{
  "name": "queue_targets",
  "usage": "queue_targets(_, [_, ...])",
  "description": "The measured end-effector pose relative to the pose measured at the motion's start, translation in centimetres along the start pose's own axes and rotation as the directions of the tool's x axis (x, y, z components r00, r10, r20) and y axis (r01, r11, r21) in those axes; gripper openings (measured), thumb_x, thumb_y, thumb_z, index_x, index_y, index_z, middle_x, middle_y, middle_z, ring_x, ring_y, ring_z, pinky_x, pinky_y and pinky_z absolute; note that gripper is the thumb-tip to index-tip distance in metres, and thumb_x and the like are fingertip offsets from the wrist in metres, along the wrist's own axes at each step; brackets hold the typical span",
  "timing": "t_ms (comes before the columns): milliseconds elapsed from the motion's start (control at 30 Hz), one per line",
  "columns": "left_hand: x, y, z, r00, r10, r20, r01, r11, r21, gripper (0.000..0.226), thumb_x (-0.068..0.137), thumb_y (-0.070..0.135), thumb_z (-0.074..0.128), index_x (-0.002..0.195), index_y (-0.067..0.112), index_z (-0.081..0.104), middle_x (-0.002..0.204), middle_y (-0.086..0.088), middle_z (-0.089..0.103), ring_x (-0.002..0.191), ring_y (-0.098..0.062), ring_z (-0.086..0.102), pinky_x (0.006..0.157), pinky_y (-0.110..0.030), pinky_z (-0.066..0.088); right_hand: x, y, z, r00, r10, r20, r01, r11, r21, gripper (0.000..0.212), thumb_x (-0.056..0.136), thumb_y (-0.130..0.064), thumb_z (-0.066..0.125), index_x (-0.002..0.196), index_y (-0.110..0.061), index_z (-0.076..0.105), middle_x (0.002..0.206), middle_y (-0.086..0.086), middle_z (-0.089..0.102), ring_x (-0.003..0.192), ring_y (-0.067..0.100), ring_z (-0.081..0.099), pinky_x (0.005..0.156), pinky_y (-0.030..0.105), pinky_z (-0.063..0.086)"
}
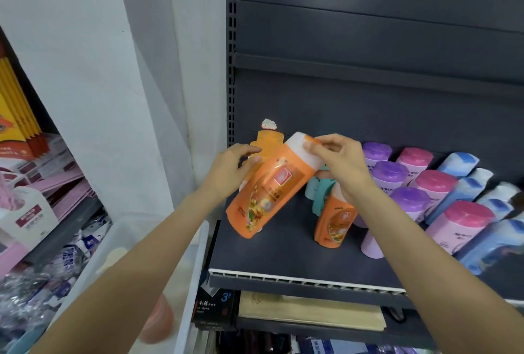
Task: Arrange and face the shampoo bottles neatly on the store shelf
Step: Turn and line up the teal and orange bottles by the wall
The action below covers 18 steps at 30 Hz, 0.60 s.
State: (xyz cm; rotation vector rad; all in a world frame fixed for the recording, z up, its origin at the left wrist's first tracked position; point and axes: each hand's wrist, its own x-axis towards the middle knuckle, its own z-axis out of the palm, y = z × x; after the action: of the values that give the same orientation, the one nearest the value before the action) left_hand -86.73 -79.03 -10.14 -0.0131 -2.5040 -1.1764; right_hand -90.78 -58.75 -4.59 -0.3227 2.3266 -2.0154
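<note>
An orange shampoo bottle with a white cap leans to the right over the left part of the dark shelf. My left hand grips its upper left side. My right hand pinches its cap. Behind it stands another orange bottle, partly hidden. A third orange bottle stands upright under my right wrist, with teal bottles behind it. To the right run rows of purple bottles, pink bottles and blue bottles.
The shelf's front edge carries a white price strip. A clear plastic bin sits at lower left beside the shelf. Packaged goods fill a rack at far left. Boxes lie on the lower shelf.
</note>
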Motion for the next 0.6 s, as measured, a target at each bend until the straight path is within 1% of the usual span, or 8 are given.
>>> queue_targets(100, [-0.9,2.0,-1.1,0.966,-0.031,0.255,0.066,0.989,-0.129,0.018,0.088,0.034,0.062,0.105,0.032,0.061,0.097,0.021,0.064,0.086,0.006,0.062,0.073,-0.006,0.043,-0.2,-0.4,-0.9,0.998,0.035,-0.051,-0.028,0.992,0.12,0.018,0.083,-0.016,0.07,0.096,-0.005,0.065,0.09,0.004,0.063,0.085,0.015,0.063,0.056,0.026,0.058])
queue_targets(167, [-1.1,2.6,-2.0,0.923,-0.059,0.381,0.118,0.984,-0.135,0.024,0.079,0.032,0.073,0.098,0.035,0.059,0.092,0.019,0.066,0.081,0.004,0.066,0.07,-0.011,0.049,-0.4,-0.5,-1.3,0.996,0.031,-0.08,-0.017,0.986,0.167,0.016,0.084,-0.016,0.069,0.095,-0.006,0.065,0.092,0.002,0.063,0.09,0.017,0.064,0.057,0.026,0.058])
queue_targets(200, [-1.0,2.8,-2.4,0.92,-0.071,0.385,0.126,0.985,-0.12,0.028,0.075,0.03,0.077,0.096,0.034,0.06,0.092,0.016,0.067,0.082,0.001,0.066,0.073,-0.014,0.051,-0.4,-0.5,-1.5,0.996,0.025,-0.087,-0.008,0.982,0.191,0.017,0.084,-0.017,0.069,0.096,-0.006,0.065,0.092,0.002,0.064,0.092,0.018,0.064,0.059,0.027,0.058])
queue_targets(333, [-1.0,3.7,-3.2,0.965,-0.105,0.239,0.107,0.994,0.004,0.046,0.064,0.038,0.084,0.101,0.027,0.059,0.098,0.009,0.067,0.089,-0.009,0.065,0.083,-0.031,0.054,-0.5,-0.5,-1.9,0.999,-0.006,-0.039,0.015,0.971,0.237,0.024,0.087,-0.02,0.066,0.108,-0.009,0.065,0.106,0.006,0.066,0.1,0.019,0.065,0.068,0.026,0.058])
queue_targets(400, [-1.1,4.5,-3.4,0.991,-0.098,0.092,0.079,0.978,0.195,0.056,0.061,0.048,0.082,0.107,0.029,0.056,0.099,0.013,0.063,0.09,-0.009,0.062,0.078,-0.03,0.051,-0.5,-0.8,-2.0,1.0,-0.021,-0.006,0.022,0.98,0.196,0.029,0.089,-0.024,0.063,0.115,-0.014,0.062,0.112,0.007,0.064,0.1,0.017,0.065,0.071,0.022,0.058])
queue_targets(467, [-1.3,5.1,-3.6,0.998,-0.064,-0.03,0.07,0.927,0.369,0.06,0.062,0.052,0.079,0.112,0.03,0.053,0.1,0.013,0.06,0.092,-0.011,0.059,0.073,-0.027,0.044,-0.5,-1.2,-1.8,1.0,-0.021,-0.012,0.022,0.995,0.094,0.032,0.089,-0.033,0.062,0.115,-0.016,0.061,0.11,0.008,0.064,0.094,0.016,0.067,0.069,0.019,0.057])
queue_targets(567, [-1.3,5.3,-3.4,0.997,0.017,-0.078,0.025,0.861,0.508,0.062,0.066,0.052,0.076,0.117,0.03,0.049,0.11,0.009,0.062,0.097,-0.015,0.059,0.074,-0.028,0.042,-0.4,-2.0,-1.1,0.993,0.119,-0.007,-0.118,0.99,0.076,0.05,0.081,-0.054,0.063,0.109,-0.014,0.058,0.11,0.006,0.056,0.092,0.021,0.067,0.068,0.03,0.06])
queue_targets(600, [-1.4,5.3,-3.4,0.996,0.039,-0.074,0.007,0.845,0.534,0.063,0.068,0.053,0.075,0.12,0.03,0.048,0.113,0.009,0.061,0.099,-0.016,0.059,0.076,-0.029,0.042,-0.4,-2.3,-0.9,0.987,0.161,-0.012,-0.159,0.984,0.08,0.053,0.079,-0.055,0.064,0.109,-0.013,0.056,0.112,0.006,0.053,0.094,0.023,0.065,0.068,0.033,0.06])
